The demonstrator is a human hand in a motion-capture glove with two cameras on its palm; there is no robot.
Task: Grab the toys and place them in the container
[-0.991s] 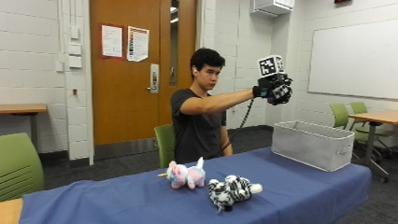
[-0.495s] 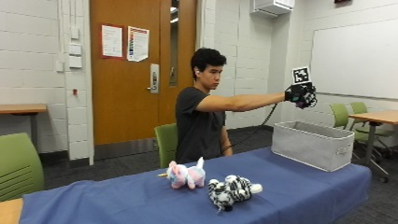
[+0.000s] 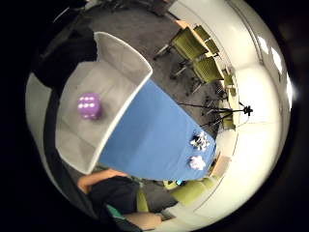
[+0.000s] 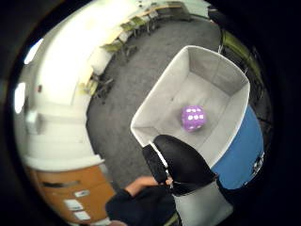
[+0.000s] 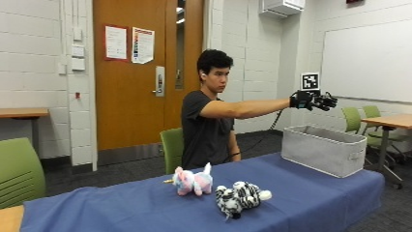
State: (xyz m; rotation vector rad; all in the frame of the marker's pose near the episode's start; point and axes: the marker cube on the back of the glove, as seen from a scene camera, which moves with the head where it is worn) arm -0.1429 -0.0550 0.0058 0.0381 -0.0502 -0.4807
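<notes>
We see the gloved right hand (image 5: 313,101), fingers spread and empty, above the grey container (image 5: 323,150) holding a purple die (image 4: 193,117). We judge one drop done; next, reach left for the pink plush (image 5: 192,181) and zebra plush (image 5: 239,197) on the surface (image 5: 309,198).

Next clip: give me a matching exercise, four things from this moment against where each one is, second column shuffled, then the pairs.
Things:
1. purple die
2. pink plush
3. zebra plush
4. gloved right hand

Places:
A. in the air above the bin
B. on the blue cloth, nearer the table's front edge
C. inside the grey bin
D. on the blue cloth, nearer the person

Pairs: 1-C, 2-D, 3-B, 4-A
</notes>
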